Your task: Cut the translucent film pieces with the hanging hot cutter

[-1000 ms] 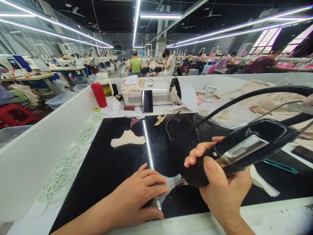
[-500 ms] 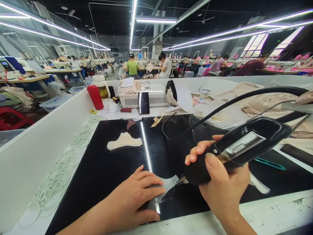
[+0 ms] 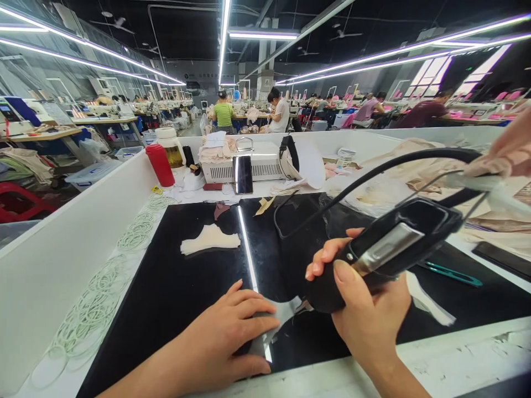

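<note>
My left hand [image 3: 243, 331] lies palm down with fingers spread, pressing a thin grey piece [image 3: 283, 315] with curved edges onto the black mat [image 3: 157, 315]. My right hand [image 3: 369, 309] is wrapped around a black corded electric cutter [image 3: 385, 249], which is tilted with its rear end up to the right. Its small metal tip [image 3: 305, 305] meets the right edge of the grey piece. A stack of cream fabric pieces [image 3: 210, 239] rests further back on the mat. White strips [image 3: 431, 304] lie to the right of my right hand.
Another person's hand [image 3: 514, 143] is near the cable [image 3: 373, 171] at right. Pale green rings [image 3: 89, 309] line the left wall. At the back stand a red cup [image 3: 160, 166], a phone [image 3: 243, 174] and a white box [image 3: 263, 160]. A teal tool [image 3: 454, 275] lies at right.
My right hand and the cutter have shifted slightly left, its rear end most. The other person's hand has come further into view at right. My left hand stays put.
</note>
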`<state>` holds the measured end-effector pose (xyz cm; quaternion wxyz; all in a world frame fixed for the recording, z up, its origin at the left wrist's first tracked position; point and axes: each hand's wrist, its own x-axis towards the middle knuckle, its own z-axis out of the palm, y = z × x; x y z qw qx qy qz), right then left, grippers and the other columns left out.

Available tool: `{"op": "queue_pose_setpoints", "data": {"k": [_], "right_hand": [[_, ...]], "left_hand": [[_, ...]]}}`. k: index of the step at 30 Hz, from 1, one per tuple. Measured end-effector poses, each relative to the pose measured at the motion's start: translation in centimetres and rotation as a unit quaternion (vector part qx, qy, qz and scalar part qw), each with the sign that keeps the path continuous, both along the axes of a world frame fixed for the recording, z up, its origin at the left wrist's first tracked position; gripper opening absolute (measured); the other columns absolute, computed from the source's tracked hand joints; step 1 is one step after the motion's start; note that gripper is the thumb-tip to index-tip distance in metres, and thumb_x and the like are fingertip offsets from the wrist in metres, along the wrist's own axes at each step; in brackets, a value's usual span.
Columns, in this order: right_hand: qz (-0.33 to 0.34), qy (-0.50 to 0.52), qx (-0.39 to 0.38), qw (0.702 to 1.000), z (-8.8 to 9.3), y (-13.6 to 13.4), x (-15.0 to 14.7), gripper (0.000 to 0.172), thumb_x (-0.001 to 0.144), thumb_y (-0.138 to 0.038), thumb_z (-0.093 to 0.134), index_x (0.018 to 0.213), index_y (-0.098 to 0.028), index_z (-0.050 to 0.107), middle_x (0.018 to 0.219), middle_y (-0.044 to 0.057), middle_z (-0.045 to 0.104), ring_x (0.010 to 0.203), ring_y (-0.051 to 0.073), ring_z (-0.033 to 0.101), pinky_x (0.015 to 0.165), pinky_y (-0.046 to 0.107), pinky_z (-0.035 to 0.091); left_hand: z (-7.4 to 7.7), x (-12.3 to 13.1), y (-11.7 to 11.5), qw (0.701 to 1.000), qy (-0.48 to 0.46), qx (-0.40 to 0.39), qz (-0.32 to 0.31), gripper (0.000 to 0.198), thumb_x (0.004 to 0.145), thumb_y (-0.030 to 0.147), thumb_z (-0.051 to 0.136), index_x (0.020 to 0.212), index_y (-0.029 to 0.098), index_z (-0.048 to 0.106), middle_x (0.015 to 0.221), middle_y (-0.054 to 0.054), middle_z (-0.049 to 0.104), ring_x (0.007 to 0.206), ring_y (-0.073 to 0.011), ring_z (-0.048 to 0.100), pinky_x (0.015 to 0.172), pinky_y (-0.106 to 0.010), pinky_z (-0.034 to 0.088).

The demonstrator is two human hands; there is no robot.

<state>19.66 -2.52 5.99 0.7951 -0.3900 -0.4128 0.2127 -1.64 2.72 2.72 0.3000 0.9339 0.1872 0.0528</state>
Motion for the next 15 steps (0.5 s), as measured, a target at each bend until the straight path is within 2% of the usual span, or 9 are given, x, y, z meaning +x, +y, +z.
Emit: {"op": "queue_pose_setpoints", "data": {"k": [5,15], "right_hand": [[-0.045,0.011,0.015,0.999,0.0,0.0,1.2,0.032,0.087,-0.023,0.079,0.114,-0.027,0.062,0.082,-0.004,0.065,0.064,0.016,0.064,0.058,0.033,0.057],[-0.055,0.009,0.020,0.998,-0.1,0.3,1.3,0.033,0.087,-0.024,0.079,0.115,-0.027,0.062,0.082,-0.004,0.065,0.064,0.016,0.064,0.058,0.034,0.057]], "left_hand": [[0.2,0.0,0.0,1.000,-0.013,-0.004,0.002,0.055,0.088,0.034,0.080,0.140,0.033,0.061,0.144,-0.004,0.062,0.137,-0.0300,0.054,0.125,-0.066,0.016],[0.1,-0.1,0.0,1.000,-0.019,-0.007,0.000,0.055,0.090,0.034,0.079,0.142,0.034,0.060,0.145,-0.005,0.062,0.137,-0.0307,0.054,0.125,-0.066,0.016]]}}
